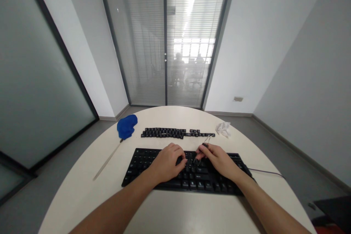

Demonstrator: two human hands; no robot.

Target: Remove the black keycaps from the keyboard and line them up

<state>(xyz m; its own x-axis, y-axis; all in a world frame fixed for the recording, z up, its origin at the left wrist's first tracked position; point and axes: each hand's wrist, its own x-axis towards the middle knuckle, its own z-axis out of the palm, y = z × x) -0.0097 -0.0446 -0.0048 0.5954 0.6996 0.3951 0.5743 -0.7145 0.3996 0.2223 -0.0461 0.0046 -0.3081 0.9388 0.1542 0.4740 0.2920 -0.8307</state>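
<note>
A black keyboard lies across the table in front of me. My right hand is closed on a keycap puller, a small dark grip with thin wires at both ends. Its lower wires reach down to the keys right of the middle, and whether they hold a keycap I cannot tell. Over the left-middle keys rests my left hand, fingers curled and thumb close to the index finger; what lies between them is hidden. Beyond the keyboard, loose black keycaps are laid out in rows.
A blue cloth lies at the table's left, near a thin pale stick. Crumpled white tissue sits at the back right. The keyboard's cable runs off to the right across the round white table.
</note>
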